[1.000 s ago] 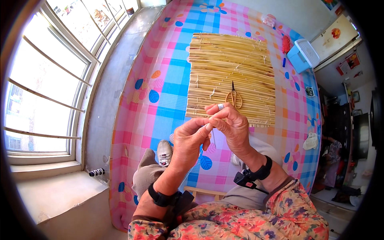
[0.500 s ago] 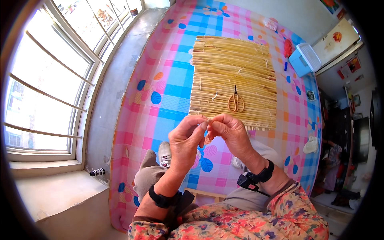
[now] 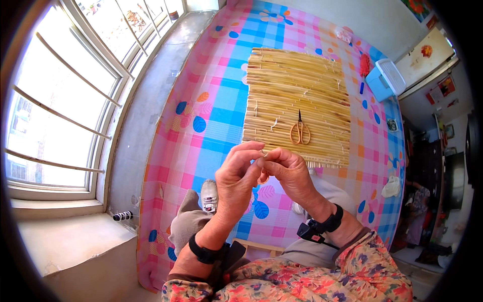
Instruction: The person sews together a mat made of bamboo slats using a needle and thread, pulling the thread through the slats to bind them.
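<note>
My left hand (image 3: pixel 237 170) and my right hand (image 3: pixel 289 172) meet at the fingertips above the near edge of a mat (image 3: pixel 287 83) of yellow stalks. Both are closed in a pinch, thumbs against fingers. What sits between them is thin and pale, too small to make out. Scissors (image 3: pixel 300 134) with black blades and tan looped handles lie on the mat just beyond my hands, blades pointing away. Short white string ends (image 3: pixel 273 124) stick up from the stalks in several places.
A checked pink and blue cover (image 3: pixel 221 121) lies under the mat. At the far right stands a light blue lidded box (image 3: pixel 381 84), with a red item (image 3: pixel 365 65) beside it. A barred window (image 3: pixel 60 100) and sill run along the left; a dark-and-white spool (image 3: pixel 123 216) lies there.
My fingertips have shifted slightly, with the left fingers lifted a little more above the pinch. The whole view has moved slightly; the scissors and mat keep their places.
</note>
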Motion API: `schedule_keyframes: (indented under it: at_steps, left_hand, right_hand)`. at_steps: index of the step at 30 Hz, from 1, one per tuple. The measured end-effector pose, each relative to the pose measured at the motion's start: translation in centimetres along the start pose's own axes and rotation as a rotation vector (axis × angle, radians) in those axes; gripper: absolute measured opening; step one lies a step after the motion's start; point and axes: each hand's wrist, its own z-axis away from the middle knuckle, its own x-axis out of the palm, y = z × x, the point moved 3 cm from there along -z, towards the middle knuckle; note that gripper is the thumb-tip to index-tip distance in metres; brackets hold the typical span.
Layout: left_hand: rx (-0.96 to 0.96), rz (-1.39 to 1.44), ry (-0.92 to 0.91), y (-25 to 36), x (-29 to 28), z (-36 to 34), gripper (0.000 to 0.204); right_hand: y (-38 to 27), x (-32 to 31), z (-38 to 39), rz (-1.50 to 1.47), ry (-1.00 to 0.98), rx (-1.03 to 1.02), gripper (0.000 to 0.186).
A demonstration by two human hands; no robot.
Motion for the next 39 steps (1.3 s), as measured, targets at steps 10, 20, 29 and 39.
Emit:
schedule_keyframes:
  at_steps: [10, 20, 29, 39]
  left_hand:
    - [-0.058, -0.040, 0.094, -0.2, -0.9, -0.1, 0.005]
    - [-0.056, -0.109, 0.102, -0.2, -0.9, 0.0, 0.005]
    - [0.017, -0.203, 0.112, -0.2, -0.8, -0.1, 0.006]
    - [-0.092, -0.106, 0.115, -0.3, -0.8, -0.1, 0.003]
  right_hand:
    - [-0.5, 0.3, 0.4, -0.031, 0.017, 0.017, 0.017]
    - [-0.5, 0.5, 0.3, -0.040, -0.001, -0.001, 0.018]
    - [-0.2, 0.5, 0.3, -0.025, -0.004, -0.001, 0.021]
    - [0.4, 0.4, 0.2, -0.002, 0.003, 0.035, 0.022]
